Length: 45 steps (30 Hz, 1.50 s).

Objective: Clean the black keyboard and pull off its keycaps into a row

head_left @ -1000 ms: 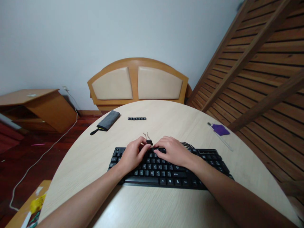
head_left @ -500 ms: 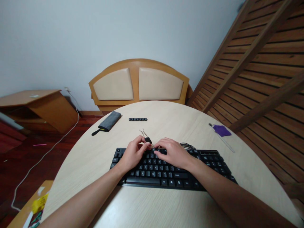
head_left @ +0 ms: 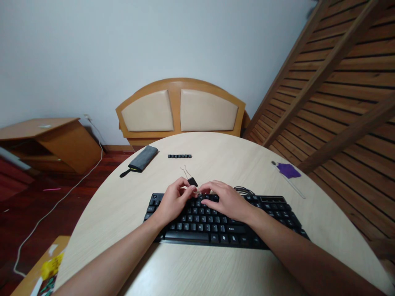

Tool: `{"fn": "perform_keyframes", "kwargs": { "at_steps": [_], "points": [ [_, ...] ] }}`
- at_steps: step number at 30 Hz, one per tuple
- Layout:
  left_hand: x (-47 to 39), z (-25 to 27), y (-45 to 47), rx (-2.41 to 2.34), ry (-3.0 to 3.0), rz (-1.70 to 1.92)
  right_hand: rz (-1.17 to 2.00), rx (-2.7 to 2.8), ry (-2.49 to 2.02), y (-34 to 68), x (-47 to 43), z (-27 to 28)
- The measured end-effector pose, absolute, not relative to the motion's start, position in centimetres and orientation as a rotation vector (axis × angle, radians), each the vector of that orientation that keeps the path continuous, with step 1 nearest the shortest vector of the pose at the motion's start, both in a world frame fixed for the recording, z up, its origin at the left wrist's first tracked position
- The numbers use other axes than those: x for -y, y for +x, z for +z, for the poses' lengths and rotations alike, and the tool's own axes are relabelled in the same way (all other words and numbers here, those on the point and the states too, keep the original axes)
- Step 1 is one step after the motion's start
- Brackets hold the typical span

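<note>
A black binder clip (head_left: 192, 181) with wire handles is pinched between the thumb and fingers of my left hand (head_left: 174, 199). One handle points up and away; its lower end reaches down to the top rows of a black keyboard (head_left: 187, 235). My right hand (head_left: 226, 199) rests over the keyboard just right of the clip. Its index fingertip is close to the clip's lower end, and the thumb lies apart on the keys. Whether that fingertip touches the clip, I cannot tell. Beyond the hands, several black keycaps (head_left: 179, 156) stand in a row on the table.
The round pale table (head_left: 234, 164) also holds a grey cloth pouch (head_left: 144, 158) at the left, a purple cloth (head_left: 288, 170) and a thin brush (head_left: 291, 183) at the right. A coiled black cable (head_left: 243, 190) lies behind the keyboard. A wooden slatted screen (head_left: 339, 94) stands at the right.
The binder clip has tilted slightly at my left fingertips. My right thumb and index finger have moved a little farther apart. The whole view has shifted slightly.
</note>
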<state>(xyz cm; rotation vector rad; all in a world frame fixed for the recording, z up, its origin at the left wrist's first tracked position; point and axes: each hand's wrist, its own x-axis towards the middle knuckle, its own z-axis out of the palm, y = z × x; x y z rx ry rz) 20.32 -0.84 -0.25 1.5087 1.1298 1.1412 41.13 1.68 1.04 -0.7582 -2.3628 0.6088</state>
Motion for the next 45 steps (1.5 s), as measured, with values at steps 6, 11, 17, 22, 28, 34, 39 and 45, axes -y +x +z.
{"fn": "perform_keyframes", "kwargs": {
  "at_steps": [6,11,17,22,28,34,39,45],
  "points": [
    [0.9,-0.2,20.3,-1.129,1.552,1.151,0.621,2.403,-0.685,41.2,-1.9,1.0],
    [1.0,0.1,20.3,-1.212,1.686,1.149,0.706,2.382,-0.634,41.4,-2.1,1.0],
    [0.9,0.0,20.3,-1.309,1.725,1.146,0.811,2.257,-0.665,41.4,-2.3,1.1],
    [0.8,-0.1,20.3,-1.356,1.754,1.117,0.813,2.112,-0.889,41.1,-2.4,0.8],
    [0.9,0.1,20.4,-1.387,1.757,1.085,0.753,2.164,-1.199,40.8,-4.4,1.9],
    [0.9,0.1,20.4,-1.368,1.755,1.080,0.329,2.257,-1.529,38.7,-10.7,3.6],
    [0.9,0.1,20.4,-1.376,1.751,1.066,0.251,2.190,-1.634,36.0,-15.7,3.1],
    [1.0,0.2,20.4,-1.382,1.755,1.063,0.255,2.097,-1.649,34.6,-16.9,0.4]
  ]
}}
